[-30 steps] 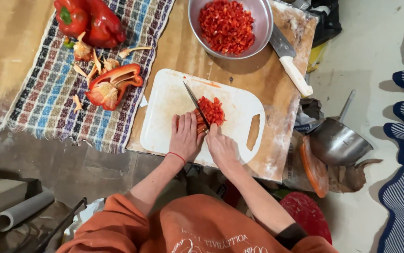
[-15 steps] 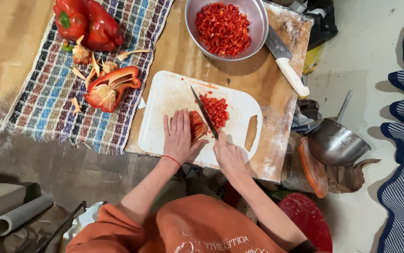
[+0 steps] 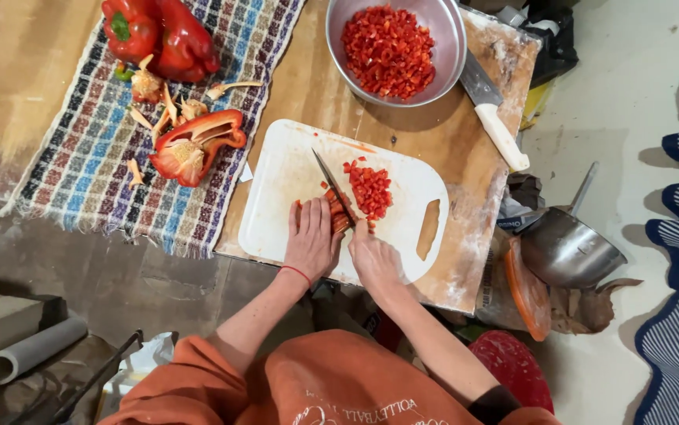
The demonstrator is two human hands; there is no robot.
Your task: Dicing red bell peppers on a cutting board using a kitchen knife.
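Two hands work on the white cutting board [image 3: 292,177]: the left hand [image 3: 310,240] lies flat, fingers together, pressing red pepper strips [image 3: 338,211]. The right hand [image 3: 375,258] is curled around the knife [image 3: 333,187], whose blade crosses the strips beside the diced pepper pile [image 3: 371,189].

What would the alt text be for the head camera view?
A left hand steadies red pepper strips on a white cutting board while the right hand slices them with a knife. A metal bowl holds diced pepper.
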